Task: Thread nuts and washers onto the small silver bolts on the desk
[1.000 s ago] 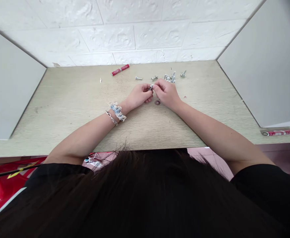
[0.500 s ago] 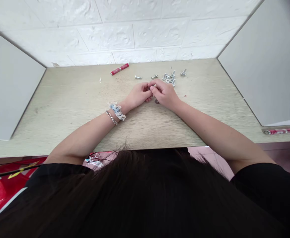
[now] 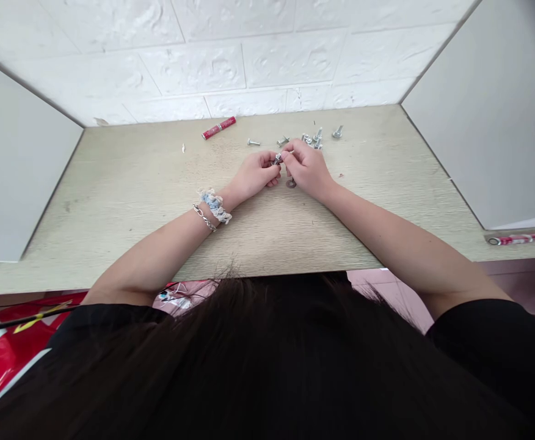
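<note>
Silvery and small, a metal fastener sat at the centre of the work, pinched in the narrow grip of the left hand. From its 3 o'clock side the right hand met it, thumb and forefinger drawn close together on its upper end; the fingers hid too much of the piece to tell its exact form.

Just off at 5 o'clock, a dull washer lay on the counter beneath the right hand's curled fingers, though whether they touched it I could not tell. Near the fastener, between 12 and 1, rested a bolt, and at 10 another, a slim bolt on its side. Toward 2 o'clock stood a cluster of bolts, partly covered by the right hand, with a lone bolt beyond it.

Further out at 10 lay a red tube, and just past 9 a white scrap. At 8, the left wrist wore a blue-and-white scrunchie and a silver chain bracelet. Well apart, between 3 and 4, a second red tube lay by the counter's edge. White brick-patterned wall closed off 12 o'clock.
</note>
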`<state>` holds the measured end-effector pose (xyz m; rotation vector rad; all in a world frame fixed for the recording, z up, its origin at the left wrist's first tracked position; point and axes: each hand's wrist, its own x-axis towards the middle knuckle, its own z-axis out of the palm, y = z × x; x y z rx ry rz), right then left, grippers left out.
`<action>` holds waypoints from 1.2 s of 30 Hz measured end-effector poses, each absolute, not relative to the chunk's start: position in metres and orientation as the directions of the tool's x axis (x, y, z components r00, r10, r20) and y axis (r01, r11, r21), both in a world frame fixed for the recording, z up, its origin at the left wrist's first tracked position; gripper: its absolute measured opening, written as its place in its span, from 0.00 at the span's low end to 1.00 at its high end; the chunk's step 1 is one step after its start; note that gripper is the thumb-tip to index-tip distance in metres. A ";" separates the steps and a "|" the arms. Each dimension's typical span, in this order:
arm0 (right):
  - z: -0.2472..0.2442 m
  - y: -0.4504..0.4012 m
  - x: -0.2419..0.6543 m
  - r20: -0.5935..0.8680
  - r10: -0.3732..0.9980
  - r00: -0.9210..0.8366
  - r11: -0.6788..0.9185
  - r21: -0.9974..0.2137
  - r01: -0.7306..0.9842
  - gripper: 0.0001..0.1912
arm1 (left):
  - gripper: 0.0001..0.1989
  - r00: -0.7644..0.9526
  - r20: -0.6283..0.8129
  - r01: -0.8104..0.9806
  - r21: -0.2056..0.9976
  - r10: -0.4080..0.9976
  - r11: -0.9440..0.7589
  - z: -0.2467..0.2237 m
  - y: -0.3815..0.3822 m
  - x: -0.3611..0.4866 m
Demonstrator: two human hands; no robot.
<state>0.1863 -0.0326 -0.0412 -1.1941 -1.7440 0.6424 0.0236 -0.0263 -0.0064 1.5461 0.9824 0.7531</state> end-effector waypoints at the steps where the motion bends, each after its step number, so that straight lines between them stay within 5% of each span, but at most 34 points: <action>1: -0.040 -0.033 0.186 0.397 0.907 -0.139 0.414 -0.784 0.463 0.18 | 0.09 0.453 -0.037 0.192 0.980 0.891 -0.056 -0.007 -0.026 0.024; 9: -0.035 -0.043 0.181 0.453 0.864 -0.221 0.499 -0.708 0.499 0.12 | 0.09 0.461 -0.012 0.189 0.978 0.888 -0.085 -0.009 -0.025 0.023; 36: -0.038 -0.039 0.181 0.381 0.905 -0.189 0.420 -0.738 0.528 0.07 | 0.09 0.455 -0.008 0.205 0.974 0.890 -0.096 -0.011 -0.027 0.024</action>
